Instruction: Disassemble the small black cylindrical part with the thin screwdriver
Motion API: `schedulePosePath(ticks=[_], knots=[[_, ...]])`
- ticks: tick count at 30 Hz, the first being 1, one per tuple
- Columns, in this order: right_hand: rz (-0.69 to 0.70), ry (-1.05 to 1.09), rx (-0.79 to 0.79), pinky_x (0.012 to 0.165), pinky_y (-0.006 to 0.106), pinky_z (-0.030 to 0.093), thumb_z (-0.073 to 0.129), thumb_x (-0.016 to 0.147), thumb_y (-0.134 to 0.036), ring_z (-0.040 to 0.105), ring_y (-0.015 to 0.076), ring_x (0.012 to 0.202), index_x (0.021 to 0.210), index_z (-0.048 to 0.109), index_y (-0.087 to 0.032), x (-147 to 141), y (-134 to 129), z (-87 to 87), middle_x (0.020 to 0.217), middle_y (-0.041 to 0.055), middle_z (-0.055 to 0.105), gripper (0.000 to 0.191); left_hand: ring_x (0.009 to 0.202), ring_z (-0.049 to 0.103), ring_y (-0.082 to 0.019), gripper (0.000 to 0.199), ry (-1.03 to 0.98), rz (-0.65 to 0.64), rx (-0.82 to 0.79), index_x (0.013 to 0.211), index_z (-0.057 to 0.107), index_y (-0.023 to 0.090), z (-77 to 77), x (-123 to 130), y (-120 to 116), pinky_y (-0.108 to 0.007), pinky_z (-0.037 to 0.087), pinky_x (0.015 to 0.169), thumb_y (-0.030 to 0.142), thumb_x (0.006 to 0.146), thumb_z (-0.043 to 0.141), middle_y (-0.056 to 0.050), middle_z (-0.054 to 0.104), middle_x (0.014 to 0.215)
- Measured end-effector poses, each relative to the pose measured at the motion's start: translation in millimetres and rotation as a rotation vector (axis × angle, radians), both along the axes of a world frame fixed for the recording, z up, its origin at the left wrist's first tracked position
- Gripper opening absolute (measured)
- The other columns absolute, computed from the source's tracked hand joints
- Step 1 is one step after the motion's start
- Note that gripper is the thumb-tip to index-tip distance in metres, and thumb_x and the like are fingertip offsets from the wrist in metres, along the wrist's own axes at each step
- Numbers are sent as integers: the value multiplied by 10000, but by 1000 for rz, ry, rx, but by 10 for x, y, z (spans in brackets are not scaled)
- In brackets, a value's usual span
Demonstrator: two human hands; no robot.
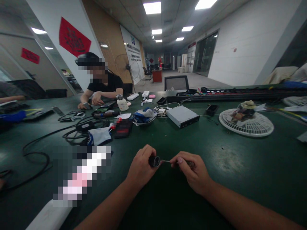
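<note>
Near the middle of the green table, my left hand (pixel 142 164) is closed around a small black cylindrical part (pixel 154 161), whose round end faces toward me and slightly right. My right hand (pixel 192 171) grips a screwdriver (pixel 190 164) by its dark handle. Its thin metal shaft points left, and the tip is close to the black part and my left fingertips. Whether the tip touches the part cannot be made out.
A grey disc drive (pixel 183 116) lies ahead, with a white fan grille (pixel 247 123) to the right. Cables, a white cloth (pixel 99 135) and a blurred bright object (pixel 82 175) are at left. Across the table sits a person (pixel 104 83), hands on a device.
</note>
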State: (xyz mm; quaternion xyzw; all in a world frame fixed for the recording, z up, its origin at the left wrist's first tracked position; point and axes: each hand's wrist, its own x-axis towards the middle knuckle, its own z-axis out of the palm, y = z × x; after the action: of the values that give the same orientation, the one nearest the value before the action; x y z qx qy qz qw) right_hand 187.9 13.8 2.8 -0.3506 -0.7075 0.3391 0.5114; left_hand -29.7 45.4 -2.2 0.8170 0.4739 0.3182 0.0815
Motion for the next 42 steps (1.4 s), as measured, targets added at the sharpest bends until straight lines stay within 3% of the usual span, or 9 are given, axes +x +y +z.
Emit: schedulePosePath(ticks=[7,15,21,27,34,42], knots=[[115,-5,-18,653,267,487,475,1001,-231,645,150,715,942,746,-194,-2,-4,25,815,35,709,280,784,518,-179,232,19,-8,-8,849,483,206,4,3,-4,-295,388,666,234,812,711,-2,546,858],[4,-1,0,628,275,476,478,999,-236,637,154,692,918,738,-190,1,-5,-14,772,32,667,276,796,529,-187,221,28,-20,-16,864,492,211,5,-1,2,-298,392,667,252,819,705,-7,560,873],[123,4,-39,635,267,496,468,1004,-239,650,148,691,925,736,-186,-7,-18,20,784,34,683,285,795,526,-186,220,41,-31,-8,855,485,211,-2,-2,2,-300,397,683,231,817,701,-2,551,867],[-8,-29,-13,627,282,485,471,998,-255,635,158,677,895,730,-188,-12,-11,-20,757,34,662,287,799,528,-188,241,45,-16,-6,863,486,212,-5,3,3,-305,397,681,278,823,714,-4,556,867],[109,-29,-39,628,269,495,459,1004,-254,644,150,674,915,730,-185,-11,-15,0,785,37,678,294,775,522,-181,236,48,-31,6,852,484,214,-9,-7,2,-303,401,673,254,816,714,2,551,856],[-9,-71,-26,601,267,458,464,996,-243,610,146,646,886,718,-192,-17,-13,-34,753,22,637,282,796,536,-193,252,53,-24,-8,855,496,210,11,8,-1,-304,395,680,291,817,732,-4,564,872]])
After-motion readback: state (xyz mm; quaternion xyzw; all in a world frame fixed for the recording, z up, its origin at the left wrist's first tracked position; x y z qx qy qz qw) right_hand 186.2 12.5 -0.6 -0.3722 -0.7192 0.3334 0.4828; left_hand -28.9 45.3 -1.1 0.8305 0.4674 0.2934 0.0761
